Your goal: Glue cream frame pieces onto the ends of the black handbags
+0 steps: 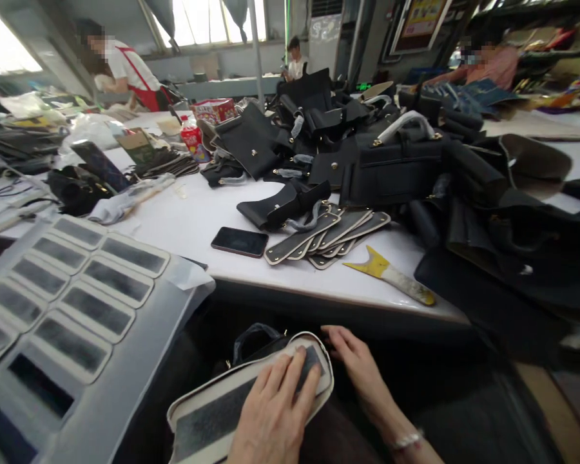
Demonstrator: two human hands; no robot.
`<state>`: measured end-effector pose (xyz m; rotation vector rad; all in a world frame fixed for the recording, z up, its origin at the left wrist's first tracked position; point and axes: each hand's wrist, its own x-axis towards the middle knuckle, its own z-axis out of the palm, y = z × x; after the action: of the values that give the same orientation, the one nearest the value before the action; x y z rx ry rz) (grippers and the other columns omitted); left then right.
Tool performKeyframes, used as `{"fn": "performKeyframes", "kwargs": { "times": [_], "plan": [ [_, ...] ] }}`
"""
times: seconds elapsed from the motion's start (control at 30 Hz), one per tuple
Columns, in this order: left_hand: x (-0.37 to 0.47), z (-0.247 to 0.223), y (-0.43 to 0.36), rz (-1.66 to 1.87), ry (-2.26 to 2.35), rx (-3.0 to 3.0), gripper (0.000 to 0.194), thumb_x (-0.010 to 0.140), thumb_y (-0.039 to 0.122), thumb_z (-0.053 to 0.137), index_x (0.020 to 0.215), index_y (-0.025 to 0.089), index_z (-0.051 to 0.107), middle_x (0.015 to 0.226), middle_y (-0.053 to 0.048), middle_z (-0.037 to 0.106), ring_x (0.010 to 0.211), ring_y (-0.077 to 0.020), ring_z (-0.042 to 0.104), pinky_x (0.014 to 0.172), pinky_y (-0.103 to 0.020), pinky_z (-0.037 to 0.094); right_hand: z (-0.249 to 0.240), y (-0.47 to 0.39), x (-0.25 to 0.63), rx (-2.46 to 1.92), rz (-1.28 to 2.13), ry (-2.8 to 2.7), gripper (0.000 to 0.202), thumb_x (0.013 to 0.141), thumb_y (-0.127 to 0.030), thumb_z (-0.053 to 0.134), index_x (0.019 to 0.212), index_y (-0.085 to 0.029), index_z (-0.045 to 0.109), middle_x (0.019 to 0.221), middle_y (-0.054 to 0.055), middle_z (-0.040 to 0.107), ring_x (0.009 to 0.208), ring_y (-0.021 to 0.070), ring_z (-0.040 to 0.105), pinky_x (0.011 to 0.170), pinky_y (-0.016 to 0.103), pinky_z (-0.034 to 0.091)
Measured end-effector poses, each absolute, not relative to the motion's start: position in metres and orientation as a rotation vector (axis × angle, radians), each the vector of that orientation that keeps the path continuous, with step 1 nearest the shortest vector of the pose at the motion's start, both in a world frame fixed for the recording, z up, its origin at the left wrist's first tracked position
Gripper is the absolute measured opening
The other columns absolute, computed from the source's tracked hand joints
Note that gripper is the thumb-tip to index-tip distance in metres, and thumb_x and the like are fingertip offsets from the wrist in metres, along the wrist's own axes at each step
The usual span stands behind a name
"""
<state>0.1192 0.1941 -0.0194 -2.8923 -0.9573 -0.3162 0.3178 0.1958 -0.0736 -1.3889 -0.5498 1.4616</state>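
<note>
My left hand (275, 406) lies flat, fingers spread, on a long rounded panel (207, 412) with a cream border and a dark grey middle, held below the table's front edge. My right hand (355, 364) touches the panel's right end with its fingertips, a bracelet on its wrist. Under the panel a black bag with a loop handle (254, 338) shows. Neither hand closes around anything.
A grey sheet (140, 335) at the left carries several similar panels. On the white table (188, 225) lie a phone (239, 241), a fan of dark strips (328, 235), a yellow scraper (391, 274) and heaps of black bag parts (396, 167). People work at the far tables.
</note>
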Motion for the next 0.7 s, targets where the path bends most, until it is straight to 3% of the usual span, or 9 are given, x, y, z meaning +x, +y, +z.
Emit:
{"fn": "performKeyframes", "kwargs": {
  "times": [0.1, 0.2, 0.37, 0.5, 0.7],
  "plan": [
    [0.119, -0.022, 0.191, -0.460, -1.050, -2.875, 0.044, 0.085, 0.018, 0.050, 0.129, 0.021, 0.058, 0.136, -0.006, 0.061, 0.114, -0.0227, 0.057, 0.093, -0.032, 0.045, -0.034, 0.214, 0.329, -1.410, 1.252, -1.128, 0.026, 0.082, -0.040, 0.072, 0.100, -0.021, 0.071, 0.101, 0.005, 0.067, 0.098, 0.0210, 0.059, 0.088, 0.031, 0.046],
    [0.119, -0.018, 0.192, -0.544, -1.114, -2.917, 0.040, 0.087, 0.022, 0.052, 0.126, 0.019, 0.060, 0.131, -0.005, 0.064, 0.112, -0.0219, 0.058, 0.094, -0.031, 0.047, 0.004, 0.237, 0.321, -1.230, 1.008, -1.932, 0.023, 0.088, -0.019, 0.061, 0.110, -0.019, 0.068, 0.108, 0.007, 0.065, 0.095, 0.0184, 0.061, 0.085, 0.030, 0.049],
    [0.119, -0.015, 0.195, -0.611, -1.169, -2.986, 0.034, 0.092, 0.032, 0.055, 0.122, 0.019, 0.062, 0.119, -0.004, 0.070, 0.110, -0.0224, 0.061, 0.095, -0.031, 0.049, 0.026, 0.266, 0.300, -0.824, 0.512, -2.904, 0.019, 0.092, -0.008, 0.048, 0.090, -0.014, 0.066, 0.089, 0.007, 0.064, 0.078, 0.0181, 0.057, 0.063, 0.028, 0.045],
    [0.118, -0.016, 0.195, -0.649, -1.177, -2.976, 0.034, 0.093, 0.035, 0.054, 0.122, 0.019, 0.062, 0.119, -0.005, 0.070, 0.110, -0.0231, 0.062, 0.092, -0.032, 0.050, 0.014, 0.279, 0.295, -0.747, 0.579, -2.913, 0.019, 0.090, -0.005, 0.047, 0.082, -0.013, 0.063, 0.082, 0.007, 0.062, 0.071, 0.0188, 0.051, 0.057, 0.029, 0.038],
    [0.117, -0.016, 0.197, -0.505, -1.266, -3.104, 0.039, 0.084, 0.028, 0.059, 0.122, 0.019, 0.061, 0.127, -0.008, 0.066, 0.108, -0.0283, 0.062, 0.090, -0.038, 0.052, -0.003, 0.281, 0.287, -1.058, 0.876, -2.416, 0.018, 0.083, -0.007, 0.047, 0.075, -0.014, 0.061, 0.075, 0.006, 0.057, 0.069, 0.0167, 0.048, 0.066, 0.031, 0.041]
  ]
}}
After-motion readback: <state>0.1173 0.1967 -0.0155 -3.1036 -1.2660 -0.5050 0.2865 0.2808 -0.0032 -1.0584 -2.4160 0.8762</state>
